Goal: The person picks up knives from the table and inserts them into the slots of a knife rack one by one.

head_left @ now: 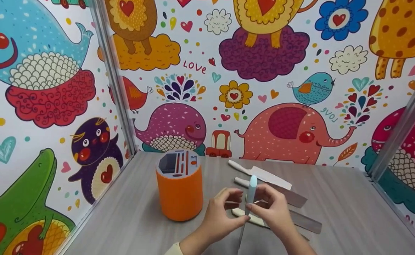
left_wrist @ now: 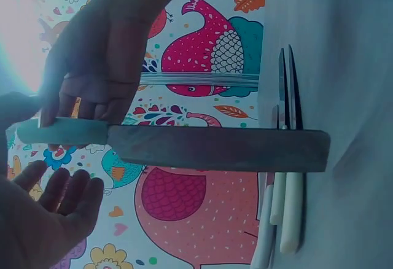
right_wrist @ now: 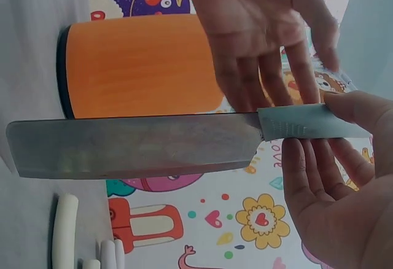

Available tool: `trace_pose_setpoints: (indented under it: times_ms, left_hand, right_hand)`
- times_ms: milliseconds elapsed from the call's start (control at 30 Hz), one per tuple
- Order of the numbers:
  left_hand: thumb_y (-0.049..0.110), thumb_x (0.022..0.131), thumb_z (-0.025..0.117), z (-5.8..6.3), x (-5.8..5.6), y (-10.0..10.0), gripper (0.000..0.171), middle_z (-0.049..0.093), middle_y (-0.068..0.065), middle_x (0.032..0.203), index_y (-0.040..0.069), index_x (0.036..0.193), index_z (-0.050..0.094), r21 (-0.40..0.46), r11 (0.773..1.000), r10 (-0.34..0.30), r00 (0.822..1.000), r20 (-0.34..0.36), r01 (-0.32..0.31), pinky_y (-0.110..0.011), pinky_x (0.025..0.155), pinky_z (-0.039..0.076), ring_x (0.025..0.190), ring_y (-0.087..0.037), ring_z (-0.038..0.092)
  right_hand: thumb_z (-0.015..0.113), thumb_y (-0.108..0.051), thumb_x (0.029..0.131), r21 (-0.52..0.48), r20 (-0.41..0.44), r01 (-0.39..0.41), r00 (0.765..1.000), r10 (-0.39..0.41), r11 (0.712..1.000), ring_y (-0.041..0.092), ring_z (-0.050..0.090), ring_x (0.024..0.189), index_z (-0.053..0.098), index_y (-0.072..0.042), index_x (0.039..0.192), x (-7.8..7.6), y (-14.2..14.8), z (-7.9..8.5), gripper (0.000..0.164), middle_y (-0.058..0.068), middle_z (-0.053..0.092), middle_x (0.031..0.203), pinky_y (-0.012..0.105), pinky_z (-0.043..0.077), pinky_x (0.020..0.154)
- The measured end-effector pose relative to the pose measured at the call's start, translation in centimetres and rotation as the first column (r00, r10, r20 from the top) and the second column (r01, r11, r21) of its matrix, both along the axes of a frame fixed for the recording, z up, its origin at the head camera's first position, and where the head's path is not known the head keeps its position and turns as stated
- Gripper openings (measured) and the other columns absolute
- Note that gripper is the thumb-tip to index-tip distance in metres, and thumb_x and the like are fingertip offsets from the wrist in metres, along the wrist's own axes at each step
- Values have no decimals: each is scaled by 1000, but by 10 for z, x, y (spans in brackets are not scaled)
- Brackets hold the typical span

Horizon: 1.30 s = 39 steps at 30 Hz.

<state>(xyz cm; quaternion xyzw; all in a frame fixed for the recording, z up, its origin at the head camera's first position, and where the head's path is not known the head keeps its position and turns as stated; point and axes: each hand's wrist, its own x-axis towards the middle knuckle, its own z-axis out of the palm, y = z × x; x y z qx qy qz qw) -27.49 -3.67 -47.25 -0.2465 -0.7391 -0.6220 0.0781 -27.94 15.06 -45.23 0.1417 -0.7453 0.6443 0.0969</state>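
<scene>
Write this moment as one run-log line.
right hand: holds teal-handled kitchen knife, blade pointing down | left hand: beside it | orange knife block: upright on table | other knives: lying on table

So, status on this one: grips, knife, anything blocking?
Right grip holds pale-blue-handled knife, pointing down. Left grip open beside it. Other knives on table. Orange block upright, nothing covering its top.

dim bluish left wrist view with upper-left glare (left_wrist: 15, 32)
</scene>
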Motion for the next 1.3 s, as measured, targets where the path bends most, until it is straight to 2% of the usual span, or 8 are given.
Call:
trace_pose_setpoints:
  times_ms: [133,333,600,833,967,1067,1167,1300]
  left_hand:
    - [27,80,82,-1,1,5,49,63,3,115,28,123,59,-23,1000,-8,1000,-4,8,-25,88,58,103,-9,65]
    - [30,85,78,-1,1,9,35,66,6,107,26,116,62,-41,999,12,999,-42,-14,-22,81,59,92,-5,67]
    - [28,86,77,1,2,9,30,66,6,104,25,112,64,-34,999,36,997,-64,-39,-23,79,59,90,-5,68]
    - [23,84,78,4,0,3,27,67,7,100,24,107,66,-65,995,76,997,-28,-78,-21,77,59,87,-5,67]
    - [30,84,79,7,-2,-4,28,68,7,99,24,108,66,-77,993,89,996,23,-87,-21,77,59,87,-7,67]
    - [36,83,79,11,-3,-10,32,69,7,100,24,110,66,-82,991,107,992,65,-102,-21,79,59,88,-7,67]
    - [35,82,80,17,-3,-17,35,70,6,100,22,112,66,-65,991,124,989,80,-119,-23,81,59,88,-9,68]
    - [35,80,83,27,-2,-28,40,72,3,99,19,112,67,-32,990,140,989,45,-139,-25,82,60,87,-11,69]
  right_hand:
    - [82,-2,76,-24,-11,-19,1000,19,1000,18,69,85,66,-3,108,4,-4,0,35,11,70,94,30,61,74]
    - [79,3,76,-46,-32,-36,999,35,998,17,69,84,67,1,106,8,-9,0,32,10,68,94,30,62,72]
    - [81,1,76,-32,-42,-16,999,14,999,16,69,82,69,-4,104,10,-11,-1,31,9,67,97,29,61,72]
    - [81,-4,78,-26,-44,-47,998,46,999,16,69,85,69,-3,108,5,-16,-4,32,12,68,98,29,61,75]
    - [79,-5,81,-46,-28,-43,999,41,998,13,68,84,68,-2,110,3,-17,-7,31,12,67,96,28,61,74]
    - [75,-1,83,-88,-16,-23,1000,21,996,12,67,81,67,0,110,-1,-17,-9,28,12,65,91,29,61,73]
    - [73,-1,85,-136,-10,-11,1000,9,991,13,67,78,66,1,111,-12,-19,-12,27,11,63,89,30,61,73]
    - [74,-5,86,-218,2,-14,1000,14,976,17,68,84,63,-2,119,-35,-23,-19,35,11,63,95,32,61,77]
